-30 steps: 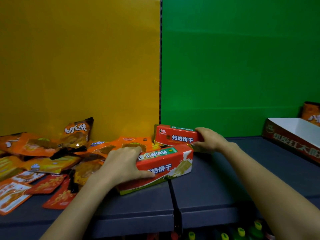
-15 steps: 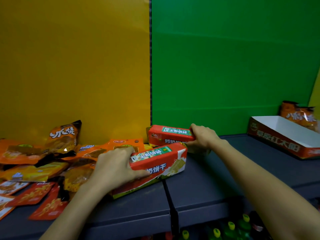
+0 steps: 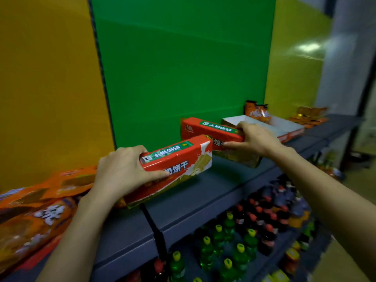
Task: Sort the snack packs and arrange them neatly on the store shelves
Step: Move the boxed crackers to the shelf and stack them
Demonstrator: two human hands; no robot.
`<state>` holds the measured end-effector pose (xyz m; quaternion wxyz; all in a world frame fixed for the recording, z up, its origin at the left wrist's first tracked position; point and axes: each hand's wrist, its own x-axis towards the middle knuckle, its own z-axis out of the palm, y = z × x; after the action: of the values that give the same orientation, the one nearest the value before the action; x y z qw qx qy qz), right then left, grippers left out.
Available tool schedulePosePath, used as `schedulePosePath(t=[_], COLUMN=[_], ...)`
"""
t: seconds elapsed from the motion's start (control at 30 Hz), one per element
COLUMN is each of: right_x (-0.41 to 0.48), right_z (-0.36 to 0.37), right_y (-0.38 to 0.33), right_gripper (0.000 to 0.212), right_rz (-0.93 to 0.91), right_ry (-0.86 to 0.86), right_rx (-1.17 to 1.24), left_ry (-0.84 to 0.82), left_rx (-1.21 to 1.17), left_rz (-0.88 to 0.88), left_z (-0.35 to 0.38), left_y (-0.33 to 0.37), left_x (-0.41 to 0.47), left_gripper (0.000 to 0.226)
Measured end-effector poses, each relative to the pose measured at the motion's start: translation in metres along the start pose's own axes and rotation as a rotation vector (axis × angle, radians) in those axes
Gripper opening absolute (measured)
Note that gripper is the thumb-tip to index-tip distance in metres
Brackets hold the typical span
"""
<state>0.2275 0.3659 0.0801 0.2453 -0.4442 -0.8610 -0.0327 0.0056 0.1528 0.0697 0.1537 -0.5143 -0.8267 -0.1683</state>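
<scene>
A: How many red biscuit boxes are in hand?
B: Two, one in each. The left hand curls round the end of the near box, thumb on its front face. The right hand pinches the end of the far box, fingers on top, thumb beneath.
A: Where are they?
B: Low over the grey shelf, before the green panel, the far box just behind the near one. Whether they rest on it, I cannot tell.
A: And around them?
B: One white tray to the right, one orange bag behind it, a heap of orange packs at left, and bottles below, too blurred to count.
</scene>
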Motion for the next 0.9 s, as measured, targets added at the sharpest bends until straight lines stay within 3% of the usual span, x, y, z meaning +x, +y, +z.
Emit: schedulePosePath(t=[0.47,0.9], right_x=[-0.127,-0.137], right_z=[-0.065,-0.115], right_y=[0.174,0.377], right_gripper=[0.068,0.066], right_rz=[0.465,0.564], right_ry=[0.032,0.041], right_rx=[-0.081,-0.097], left_ry=[-0.123,-0.153], left_rx=[-0.227,-0.304], left_rz=[0.389,0.502], left_z=[0.069,0.129], left_y=[0.174,0.396], left_x=[0.048,0.097], left_gripper=[0.069,0.081])
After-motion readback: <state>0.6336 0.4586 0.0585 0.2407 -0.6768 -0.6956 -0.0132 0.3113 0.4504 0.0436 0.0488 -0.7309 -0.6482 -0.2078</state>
